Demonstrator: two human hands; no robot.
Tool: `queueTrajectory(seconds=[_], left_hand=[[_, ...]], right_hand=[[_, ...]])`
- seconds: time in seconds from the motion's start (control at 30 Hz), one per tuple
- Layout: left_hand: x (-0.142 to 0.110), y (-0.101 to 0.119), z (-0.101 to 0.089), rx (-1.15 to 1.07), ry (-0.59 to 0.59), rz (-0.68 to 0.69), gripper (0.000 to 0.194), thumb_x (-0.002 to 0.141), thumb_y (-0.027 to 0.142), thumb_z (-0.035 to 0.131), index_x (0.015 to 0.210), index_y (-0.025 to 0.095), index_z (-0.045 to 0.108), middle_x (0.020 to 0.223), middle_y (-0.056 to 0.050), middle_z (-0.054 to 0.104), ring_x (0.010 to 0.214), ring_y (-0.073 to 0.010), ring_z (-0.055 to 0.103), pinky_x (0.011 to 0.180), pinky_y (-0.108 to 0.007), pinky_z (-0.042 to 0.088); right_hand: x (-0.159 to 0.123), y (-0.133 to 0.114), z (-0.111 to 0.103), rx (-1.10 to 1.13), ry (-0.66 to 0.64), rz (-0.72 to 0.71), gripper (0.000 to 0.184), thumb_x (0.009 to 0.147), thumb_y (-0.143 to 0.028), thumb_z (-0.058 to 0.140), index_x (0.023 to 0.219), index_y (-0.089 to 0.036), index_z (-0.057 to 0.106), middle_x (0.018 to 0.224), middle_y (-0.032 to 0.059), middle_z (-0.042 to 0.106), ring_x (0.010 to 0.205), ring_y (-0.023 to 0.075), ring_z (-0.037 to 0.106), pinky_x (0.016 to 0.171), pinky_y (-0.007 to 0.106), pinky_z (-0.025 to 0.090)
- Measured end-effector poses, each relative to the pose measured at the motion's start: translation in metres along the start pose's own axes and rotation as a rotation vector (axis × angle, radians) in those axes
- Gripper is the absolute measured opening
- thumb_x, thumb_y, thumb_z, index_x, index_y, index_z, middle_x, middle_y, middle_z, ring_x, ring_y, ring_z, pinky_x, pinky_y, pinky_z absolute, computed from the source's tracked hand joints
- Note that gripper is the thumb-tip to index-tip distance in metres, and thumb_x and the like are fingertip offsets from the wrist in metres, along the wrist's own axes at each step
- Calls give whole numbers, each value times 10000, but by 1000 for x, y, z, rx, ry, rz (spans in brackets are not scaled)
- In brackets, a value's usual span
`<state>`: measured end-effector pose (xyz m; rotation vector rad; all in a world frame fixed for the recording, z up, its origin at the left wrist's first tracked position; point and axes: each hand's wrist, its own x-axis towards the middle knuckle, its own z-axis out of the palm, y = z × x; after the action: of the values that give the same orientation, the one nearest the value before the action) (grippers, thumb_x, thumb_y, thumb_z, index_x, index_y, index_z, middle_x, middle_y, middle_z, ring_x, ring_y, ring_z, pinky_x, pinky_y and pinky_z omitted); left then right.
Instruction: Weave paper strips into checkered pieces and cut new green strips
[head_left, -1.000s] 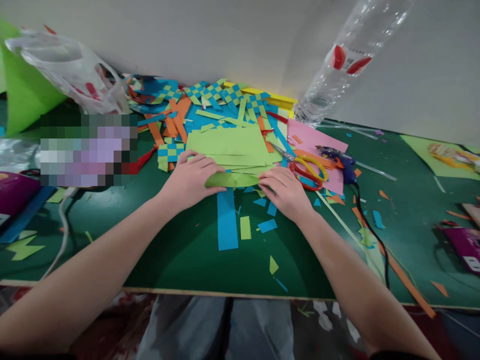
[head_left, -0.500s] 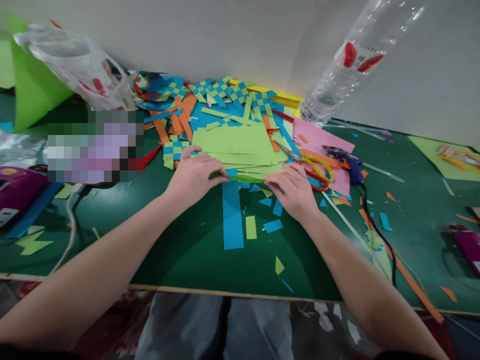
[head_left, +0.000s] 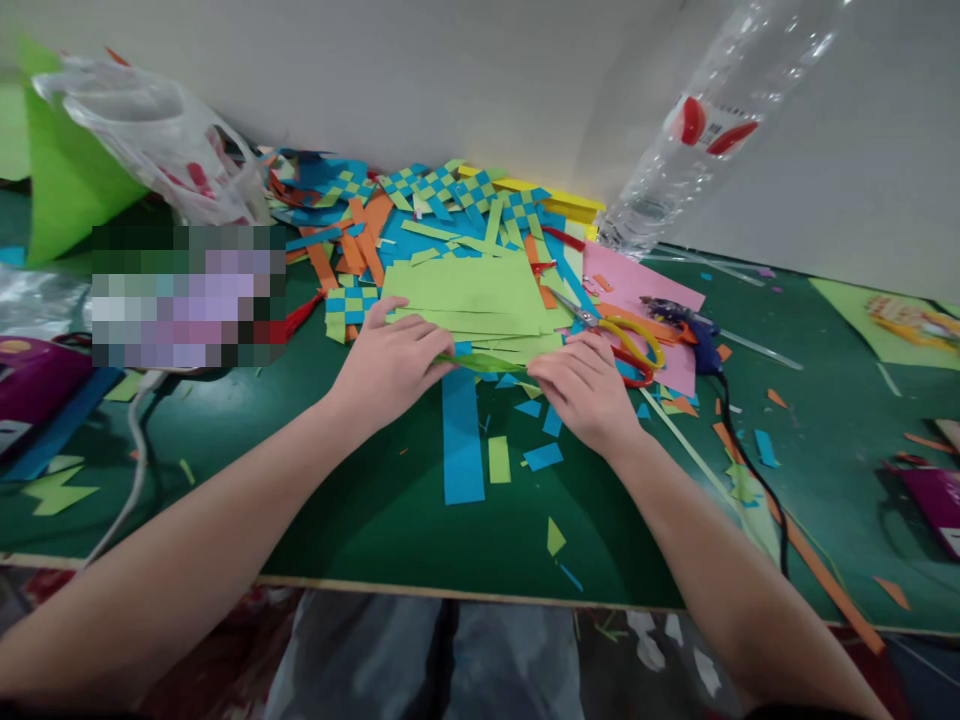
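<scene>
Between both hands stretches a narrow green paper strip (head_left: 489, 363), seen nearly edge-on. My left hand (head_left: 397, 358) pinches its left end, thumb below and fingers above. My right hand (head_left: 583, 385) closes on the right end with bunched fingertips. Just behind the strip lie stacked light-green paper sheets (head_left: 465, 290). A blue paper strip (head_left: 463, 440) lies on the table below it, beside a small green paper piece (head_left: 499, 459). Scissors (head_left: 622, 335) with yellow and red handles rest right behind my right hand.
Woven blue-green paper pieces (head_left: 476, 195) and orange strips pile up behind. A clear plastic bottle (head_left: 690, 140) leans at the back right, near pink paper (head_left: 622, 265) and a glue gun (head_left: 697, 335) with a black cord. A plastic bag (head_left: 157, 140) stands at the left.
The green strip has turned from showing its broad face to nearly edge-on. Both hands keep their ends of it. The view has shifted slightly.
</scene>
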<state>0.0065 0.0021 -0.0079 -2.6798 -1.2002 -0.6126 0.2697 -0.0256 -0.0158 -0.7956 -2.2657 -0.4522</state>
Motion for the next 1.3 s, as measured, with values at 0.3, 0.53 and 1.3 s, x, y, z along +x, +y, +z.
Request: queueTrajectory(seconds=[0.3, 0.53, 1.3], left_hand=[[1, 7, -1, -160, -5, 99, 149, 918, 314, 595, 875, 254, 724, 857, -9, 749, 849, -186, 694, 1135, -457, 279], [0, 7, -3, -276, -78, 7, 190, 903, 359, 607, 843, 238, 742, 765, -4, 746, 700, -166, 658, 992, -396, 405], [2, 31, -3, -1248, -447, -437, 350, 943, 439, 509, 830, 155, 680, 728, -47, 751, 535, -118, 658, 576, -239, 549]], right_hand=[[3, -21, -4, 2, -46, 35, 97, 932, -173, 573, 969, -253, 614, 887, -18, 749, 810, 141, 650, 913, 372, 432], [2, -23, 6, 530, 20, 604, 358, 788, -420, 744, 1060, -217, 630, 941, 47, 721, 816, 182, 679, 731, 322, 545], [34, -32, 42, 903, 519, 1093, 269, 919, -522, 515, 869, -271, 431, 555, -86, 363, 430, 86, 365, 401, 240, 278]])
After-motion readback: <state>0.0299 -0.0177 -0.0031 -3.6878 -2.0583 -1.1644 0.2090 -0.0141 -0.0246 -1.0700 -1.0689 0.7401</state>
